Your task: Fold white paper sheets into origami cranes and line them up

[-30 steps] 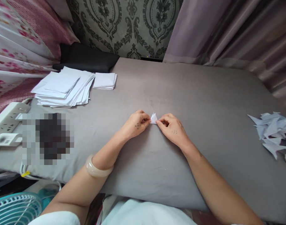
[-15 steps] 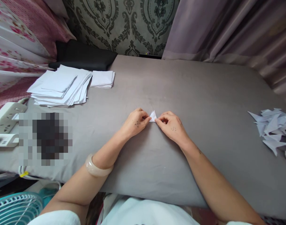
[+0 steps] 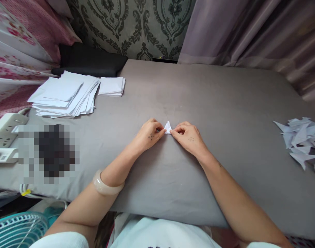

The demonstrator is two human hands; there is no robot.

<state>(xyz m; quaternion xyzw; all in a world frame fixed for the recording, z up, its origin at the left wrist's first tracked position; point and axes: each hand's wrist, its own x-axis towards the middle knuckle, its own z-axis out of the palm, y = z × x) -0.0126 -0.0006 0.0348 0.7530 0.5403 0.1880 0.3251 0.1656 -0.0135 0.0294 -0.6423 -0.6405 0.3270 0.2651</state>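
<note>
Between my two hands is a small folded white paper (image 3: 168, 128), with a pointed top facing away from me. My left hand (image 3: 151, 133) pinches its left lower corner between thumb and fingers. On the opposite side, my right hand (image 3: 188, 137) grips the right lower corner in the same way. Fingertips cover both ends of the paper, so only its middle shows. Far to the right lies a heap of folded white paper pieces (image 3: 300, 134) with sharp points.
A grey cloth-covered surface (image 3: 178, 193) lies under my hands. At the back left are a large stack of white paper (image 3: 66, 91) and a smaller stack (image 3: 111, 86). A power strip (image 3: 8, 129) is at the left edge, above a teal fan (image 3: 18, 229).
The two points at the top of the folded paper now look closer together, nearly one. My hands hold almost the same place, and the view has shifted slightly.
</note>
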